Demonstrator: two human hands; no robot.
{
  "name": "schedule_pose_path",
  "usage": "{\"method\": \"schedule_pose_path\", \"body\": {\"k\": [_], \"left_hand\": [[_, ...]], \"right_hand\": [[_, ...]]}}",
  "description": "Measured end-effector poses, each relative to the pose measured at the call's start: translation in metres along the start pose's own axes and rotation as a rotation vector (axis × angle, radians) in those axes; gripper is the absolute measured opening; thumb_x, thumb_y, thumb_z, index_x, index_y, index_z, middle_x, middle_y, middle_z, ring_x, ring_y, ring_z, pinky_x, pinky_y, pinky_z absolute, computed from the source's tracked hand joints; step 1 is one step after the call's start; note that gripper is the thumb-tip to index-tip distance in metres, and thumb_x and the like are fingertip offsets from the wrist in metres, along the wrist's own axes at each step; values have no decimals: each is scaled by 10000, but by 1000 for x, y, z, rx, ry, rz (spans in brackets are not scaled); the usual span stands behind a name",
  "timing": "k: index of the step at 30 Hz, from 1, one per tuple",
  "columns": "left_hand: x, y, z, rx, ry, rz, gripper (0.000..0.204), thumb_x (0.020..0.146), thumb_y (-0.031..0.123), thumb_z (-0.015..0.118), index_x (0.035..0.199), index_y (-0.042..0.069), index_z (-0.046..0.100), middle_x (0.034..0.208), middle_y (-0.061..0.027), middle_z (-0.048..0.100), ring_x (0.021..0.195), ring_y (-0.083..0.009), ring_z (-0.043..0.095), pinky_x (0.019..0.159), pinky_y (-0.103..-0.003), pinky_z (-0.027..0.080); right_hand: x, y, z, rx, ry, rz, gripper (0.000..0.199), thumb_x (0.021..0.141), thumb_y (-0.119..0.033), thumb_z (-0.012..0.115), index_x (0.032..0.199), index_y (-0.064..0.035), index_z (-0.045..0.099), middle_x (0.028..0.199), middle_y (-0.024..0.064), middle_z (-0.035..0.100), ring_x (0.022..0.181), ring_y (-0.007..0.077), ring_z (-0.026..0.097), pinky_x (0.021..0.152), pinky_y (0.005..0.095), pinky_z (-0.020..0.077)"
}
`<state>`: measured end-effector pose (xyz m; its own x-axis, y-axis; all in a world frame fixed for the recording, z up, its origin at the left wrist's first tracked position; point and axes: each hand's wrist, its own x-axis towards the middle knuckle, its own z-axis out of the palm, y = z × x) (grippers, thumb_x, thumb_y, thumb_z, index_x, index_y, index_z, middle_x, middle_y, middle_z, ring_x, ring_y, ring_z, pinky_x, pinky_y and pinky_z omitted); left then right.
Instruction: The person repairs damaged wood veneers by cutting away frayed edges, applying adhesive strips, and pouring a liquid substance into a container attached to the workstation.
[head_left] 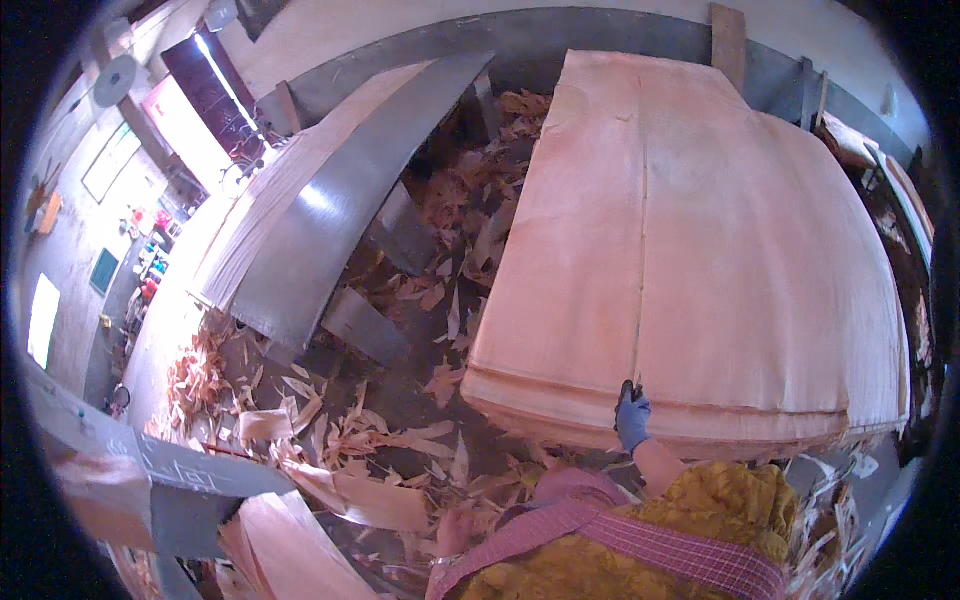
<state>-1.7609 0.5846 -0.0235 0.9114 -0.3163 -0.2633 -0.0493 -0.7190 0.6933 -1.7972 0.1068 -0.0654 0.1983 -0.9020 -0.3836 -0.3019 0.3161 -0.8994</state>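
Though spread broad across the right half of the view, probably light taken sheet by sheet: pile of wood sheets (720,260), pale pink-brown, lying flat with its near edge just ahead of the body. Judged thin, floppy and brittle along the grain, so apt to sag, split or tear if lifted by one corner; rough rather than slippery. Best taken at the near edge with both hands well apart, and raised evenly. Running from far edge to near edge of the top sheet (800,300), a straight seam (641,240), likely the weak line. To the left, long grey panels (340,220) leaning over the floor, and beneath them wood scraps (400,430), curled and splintered, strewn thick. Right hand (632,418), in a blue glove, set on the near edge of the pile just where the seam ends, fingers bent up onto the top sheet; pinching or merely pressing, cannot tell. Left hand (455,530), bare, low by the waist above the scraps, touching nothing visible; grip cannot be told.
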Motion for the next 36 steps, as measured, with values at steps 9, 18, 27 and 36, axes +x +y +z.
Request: {"method": "schedule_pose_path", "body": {"k": [9,18,27,36], "left_hand": [[143,-112,-129,53,-45,-112,364,868,298,659,1125,41,670,988,-182,700,931,-321,677,813,-398,531],[321,-213,-282,-123,-232,59,333,879,285,677,1085,23,660,1030,-172,694,968,-321,662,821,-397,525],[463,-274,-503,-197,-166,10,368,904,283,662,1150,11,637,1061,-160,695,986,-278,674,850,-361,523],[652,-316,-665,-250,-204,206,373,927,231,660,1222,12,592,1092,-149,682,989,-224,678,856,-332,532]], "right_hand": [[-64,-30,188,89,-121,-19,391,943,-422,627,688,-164,480,486,-22,438,362,99,397,333,291,276],[-93,-55,422,-180,54,-458,350,945,-342,620,831,-13,662,671,113,644,570,257,566,548,398,433],[-228,-114,639,76,-172,-206,253,962,-322,624,855,-95,659,635,-18,582,458,95,489,408,269,359],[-381,-213,960,242,-645,37,411,909,-494,645,838,-92,608,532,-19,488,366,96,439,331,275,354]]}}
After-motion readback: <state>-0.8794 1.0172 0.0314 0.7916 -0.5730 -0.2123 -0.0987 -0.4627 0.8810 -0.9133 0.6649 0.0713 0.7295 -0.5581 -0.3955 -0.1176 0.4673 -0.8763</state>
